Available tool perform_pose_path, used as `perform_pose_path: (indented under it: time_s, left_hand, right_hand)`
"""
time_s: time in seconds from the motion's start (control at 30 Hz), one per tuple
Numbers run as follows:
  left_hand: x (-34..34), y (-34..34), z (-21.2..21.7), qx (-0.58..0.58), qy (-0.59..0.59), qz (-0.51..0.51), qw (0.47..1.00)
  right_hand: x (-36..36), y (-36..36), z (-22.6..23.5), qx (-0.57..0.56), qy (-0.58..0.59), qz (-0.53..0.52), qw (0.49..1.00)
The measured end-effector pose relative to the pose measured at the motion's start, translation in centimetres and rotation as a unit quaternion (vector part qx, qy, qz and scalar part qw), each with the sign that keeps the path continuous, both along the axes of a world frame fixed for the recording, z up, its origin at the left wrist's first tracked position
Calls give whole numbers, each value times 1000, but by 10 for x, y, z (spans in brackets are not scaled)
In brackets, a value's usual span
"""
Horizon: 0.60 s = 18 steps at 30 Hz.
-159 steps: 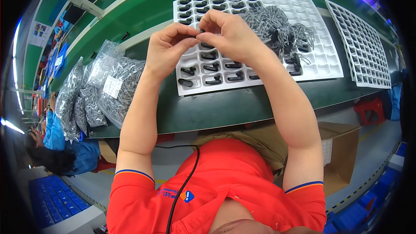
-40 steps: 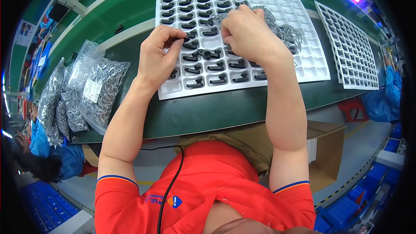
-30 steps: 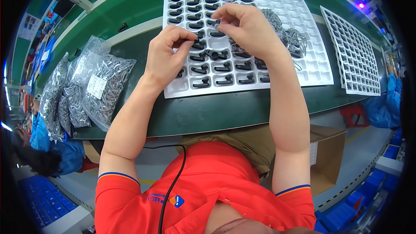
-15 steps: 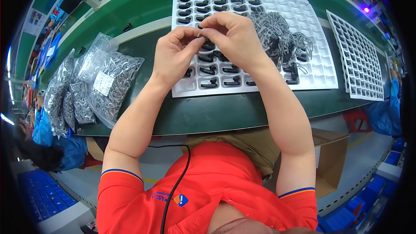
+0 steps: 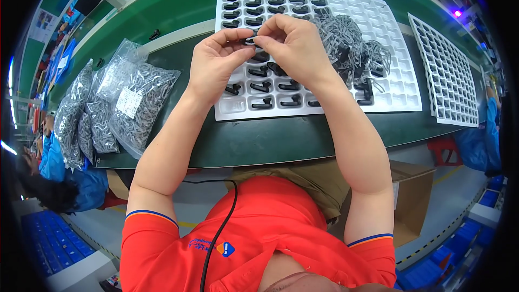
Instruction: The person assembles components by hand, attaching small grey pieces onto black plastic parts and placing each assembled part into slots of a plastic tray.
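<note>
While your left hand [image 5: 216, 62] and right hand [image 5: 294, 48] meet fingertip to fingertip, you pinch a small black part [image 5: 250, 40] between them, just above the white compartment tray [image 5: 400, 84] on the green counter [image 5: 270, 140]. Right of your right hand lies a grey tangle of parts [image 5: 346, 43]. Well left of your left hand, clear bags [image 5: 116, 105] hold grey parts; one carries a white rectangular label [image 5: 130, 103].

Bags [image 5: 116, 103] lie left of the tray [image 5: 319, 103], grid [image 5: 451, 75] right.

Both hands up, fingertips meeting

Left hand [image 5: 216, 65] and right hand [image 5: 294, 48] pinch together, fingers curled, bare forearms angling in from below, elbows bent.
</note>
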State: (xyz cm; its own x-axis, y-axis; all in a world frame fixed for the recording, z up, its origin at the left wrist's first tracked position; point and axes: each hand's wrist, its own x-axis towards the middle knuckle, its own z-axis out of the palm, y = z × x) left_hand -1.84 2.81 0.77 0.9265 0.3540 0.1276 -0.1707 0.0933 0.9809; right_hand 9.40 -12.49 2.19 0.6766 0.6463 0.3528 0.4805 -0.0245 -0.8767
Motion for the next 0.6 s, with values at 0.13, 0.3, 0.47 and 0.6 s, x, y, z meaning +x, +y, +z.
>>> perform_pose_path:
  time_s: [0.13,0.3,0.47,0.6]
  left_hand:
    - [1,-2,-1,4,-6,-13,1000]
    - [0,0,-1,6,6,-21,1000]
    - [1,-1,1,-13,-7,-14,1000]
    - [0,0,1,-11,-16,-19,1000]
  right_hand:
    - [-1,2,-2,-10,-11,5,1000]
    - [-1,2,-2,-13,4,7,1000]
    - [3,0,-4,-8,-16,27,999]
    - [3,-2,-1,10,-19,56,998]
